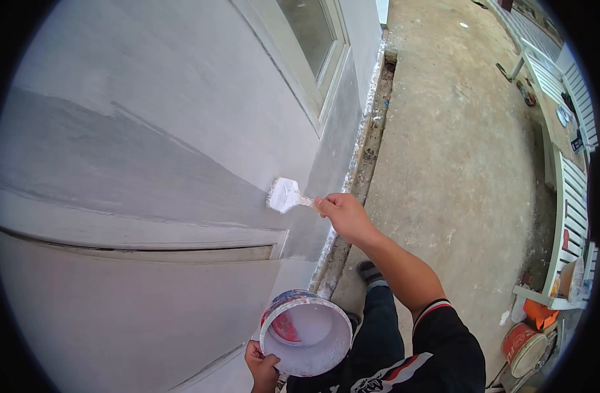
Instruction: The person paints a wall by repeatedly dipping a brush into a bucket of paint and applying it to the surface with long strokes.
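Observation:
My right hand (342,215) grips the handle of a wide paintbrush (285,196), its head coated in white paint. The bristles are right at the grey wall (202,157), below and left of the window frame. With thumb over the rim, my left hand (262,367) holds a paint bucket (339,357) low in front of my body. White paint sits inside the bucket, and red and blue show through smears on it. Around the brush the wall is partly pale and partly darker grey.
A window (310,36) is set in the wall above, and a panel with a ledge (182,252) lies at lower left. A narrow gutter (372,144) runs along the wall's foot. White slatted benches (565,216) stand right on the concrete floor (457,150), near a red bucket (523,347).

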`<state>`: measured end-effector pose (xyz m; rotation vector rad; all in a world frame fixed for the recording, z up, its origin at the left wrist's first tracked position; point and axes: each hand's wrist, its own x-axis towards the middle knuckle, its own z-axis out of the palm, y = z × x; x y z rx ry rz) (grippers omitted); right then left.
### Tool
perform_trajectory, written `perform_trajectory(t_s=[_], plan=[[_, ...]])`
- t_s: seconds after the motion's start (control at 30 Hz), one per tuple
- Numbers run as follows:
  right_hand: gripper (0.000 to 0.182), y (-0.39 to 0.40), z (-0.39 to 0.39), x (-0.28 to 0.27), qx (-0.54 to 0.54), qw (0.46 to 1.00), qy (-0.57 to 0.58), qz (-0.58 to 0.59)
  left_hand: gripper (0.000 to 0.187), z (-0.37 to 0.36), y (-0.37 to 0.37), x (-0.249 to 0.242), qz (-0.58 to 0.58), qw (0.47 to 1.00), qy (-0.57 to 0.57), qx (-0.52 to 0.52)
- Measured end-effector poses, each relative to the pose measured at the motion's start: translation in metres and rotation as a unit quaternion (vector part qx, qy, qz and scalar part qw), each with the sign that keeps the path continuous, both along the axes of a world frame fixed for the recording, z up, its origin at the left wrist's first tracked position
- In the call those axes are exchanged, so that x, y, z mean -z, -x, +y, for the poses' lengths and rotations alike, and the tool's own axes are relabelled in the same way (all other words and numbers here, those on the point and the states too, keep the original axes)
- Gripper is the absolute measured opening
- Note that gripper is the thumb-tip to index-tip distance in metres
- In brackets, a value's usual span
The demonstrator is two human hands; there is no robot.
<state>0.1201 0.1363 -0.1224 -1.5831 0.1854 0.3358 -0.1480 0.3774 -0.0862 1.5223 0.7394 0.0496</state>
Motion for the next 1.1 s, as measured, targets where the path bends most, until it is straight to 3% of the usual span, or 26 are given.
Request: perform_trajectory(t_s=[0.47,0.67,0.87,1.1], plan=[[0.032,-0.027,-0.030,-0.286,-0.055,0.990,-0.121,-0.050,0.026,-0.044,-0.011,-0.094,-0.103,0.994,0.025,-0.038],[0.031,-0.024,-0.043,-0.370,-0.092,0.975,-0.158,-0.124,0.025,-0.067,-0.014,-0.119,-0.155,0.981,0.053,-0.104],[0.035,-0.035,-0.040,-0.386,-0.146,0.917,-0.274,-0.251,0.024,-0.070,-0.013,-0.124,-0.163,0.974,0.032,-0.156],[0.038,-0.067,-0.014,-0.298,-0.097,0.940,-0.112,-0.308,0.024,-0.074,-0.003,-0.125,-0.163,0.966,0.001,-0.202]])
